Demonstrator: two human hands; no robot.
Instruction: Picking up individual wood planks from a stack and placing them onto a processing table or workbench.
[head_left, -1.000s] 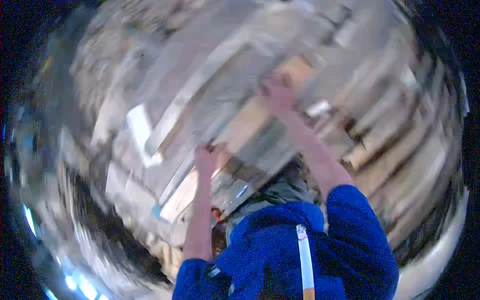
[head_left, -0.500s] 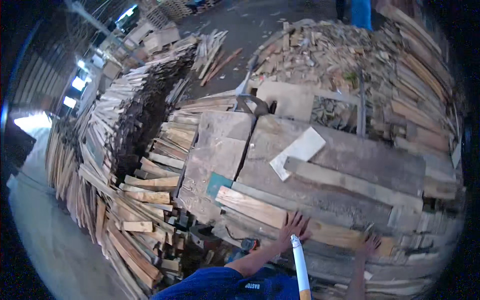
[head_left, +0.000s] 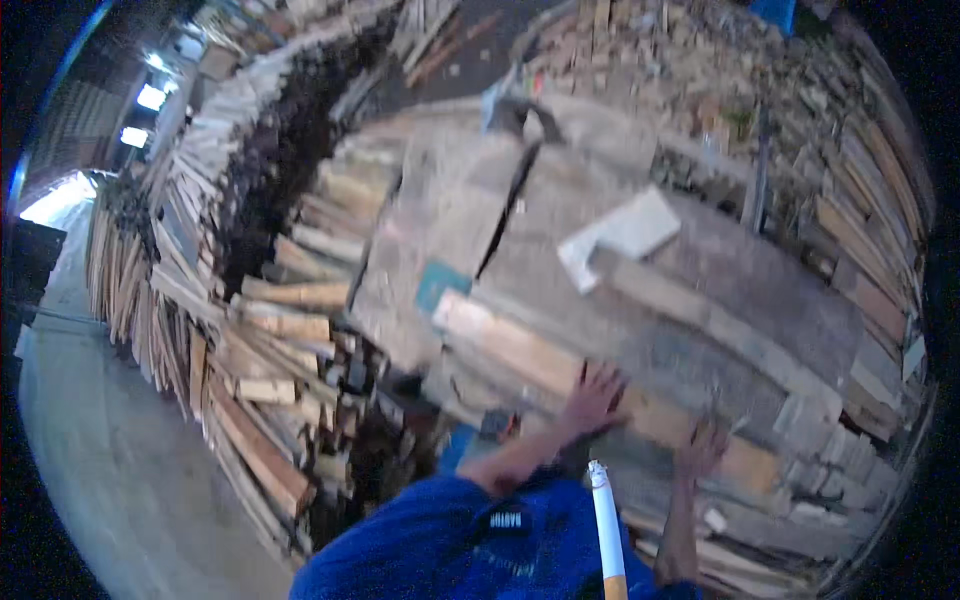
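My left hand (head_left: 597, 398) lies flat with fingers spread on a long light-brown board (head_left: 540, 352), at about its middle. Nearer the board's right end is my right hand (head_left: 703, 448), slightly blurred, its fingers stretched over the same board. Under the board's left end a green square piece (head_left: 443, 285) shows in part. Beyond the board, a pale short plank (head_left: 625, 236) lies at a slant on the brown worktop (head_left: 430, 200), partly covered by a long grey-brown plank (head_left: 710, 310). A cigarette (head_left: 607, 530) with an ashy tip shows below my hands, before my blue shirt.
A dark slit (head_left: 508, 210) crosses the worktop. Stacked wood strips (head_left: 215, 170) line the left side, with loose offcuts (head_left: 290, 310) along the worktop's edge. A heap of wood scraps (head_left: 650, 60) lies at the far side. An orange-and-black object (head_left: 500, 424) sits near my left forearm.
My right hand has moved left along the board, closer to my left hand. The view has tilted down, so the worktop appears higher. My left hand stays on the board.
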